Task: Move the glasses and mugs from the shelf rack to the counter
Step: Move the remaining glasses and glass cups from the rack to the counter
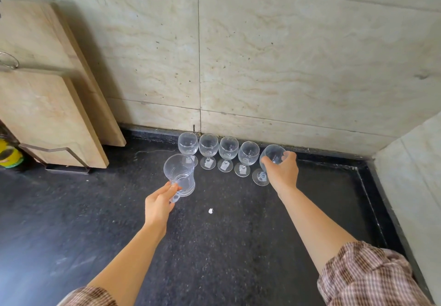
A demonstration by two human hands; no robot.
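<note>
The right hand [282,170] has its fingers [287,156] wrapped round the bowl of a fifth glass [270,160], foot touching or just above the surface [95,210], at the right end of the row [218,150] of four by the wall. Left fingers [172,190] pinch a mug [179,174] by its handle, just before the row's left end. The rack is out of view, so what remains is unknown.

This is a home kitchen: a dark stone counter [214,246], a tiled wall [286,55], wooden cutting boards [47,114] and stemmed glasses [207,148].
</note>
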